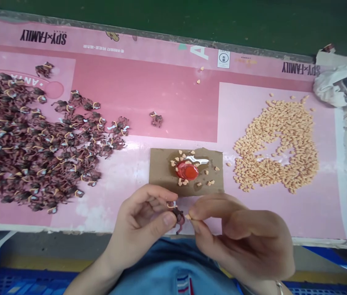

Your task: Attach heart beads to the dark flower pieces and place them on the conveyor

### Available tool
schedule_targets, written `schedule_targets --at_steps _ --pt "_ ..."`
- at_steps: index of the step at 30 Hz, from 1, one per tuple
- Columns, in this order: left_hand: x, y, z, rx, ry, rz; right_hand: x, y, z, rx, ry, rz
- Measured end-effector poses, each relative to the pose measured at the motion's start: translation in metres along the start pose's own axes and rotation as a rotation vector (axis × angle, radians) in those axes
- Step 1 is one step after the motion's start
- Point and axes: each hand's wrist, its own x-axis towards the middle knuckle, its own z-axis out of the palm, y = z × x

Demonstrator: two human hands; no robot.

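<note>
Remotely, I favour light, steady pressure as the left hand [142,223] pinches a brown figurine [179,216] above the near edge of the desk [179,96], the right hand [243,233] holding a small tan piece [187,217] just beside it

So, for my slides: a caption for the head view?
Left hand holds a figurine; right hand pinches a tan piece beside it, near glue-wet cardboard.

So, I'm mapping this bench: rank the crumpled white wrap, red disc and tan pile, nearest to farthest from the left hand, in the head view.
1. Red disc, ahead on cardboard.
2. Tan pile, to the right.
3. Crumpled white wrap, far right.
</note>
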Motion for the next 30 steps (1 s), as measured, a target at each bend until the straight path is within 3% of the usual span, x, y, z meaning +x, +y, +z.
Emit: schedule_targets --at_steps 7,10,15,20,23,26,30 --pt "-0.001 -0.003 -0.003 0.047 0.022 0.007 0.004 -0.003 -0.002 -0.233 -0.11 -0.121" --pt "-0.001 -0.002 0.003 -0.016 0.093 0.044 0.002 -0.008 -0.003 -0.399 -0.149 -0.22" --pt "-0.002 0.003 0.014 -0.135 0.168 0.013 -0.005 -0.009 0.001 -0.597 -0.09 -0.346" --pt "-0.001 0.002 0.019 -0.155 0.18 0.013 -0.011 -0.003 0.001 -0.472 -0.087 -0.281" --pt "0.0 0.0 0.021 -0.091 0.199 0.076 -0.011 -0.001 0.006 -0.336 -0.014 -0.194" --pt "0.0 0.002 0.018 0.094 0.18 0.249 -0.011 0.003 0.01 -0.149 0.085 -0.087" --pt "0.008 0.019 0.001 0.56 -0.017 0.532 -0.02 0.019 -0.006 0.037 0.341 0.038"
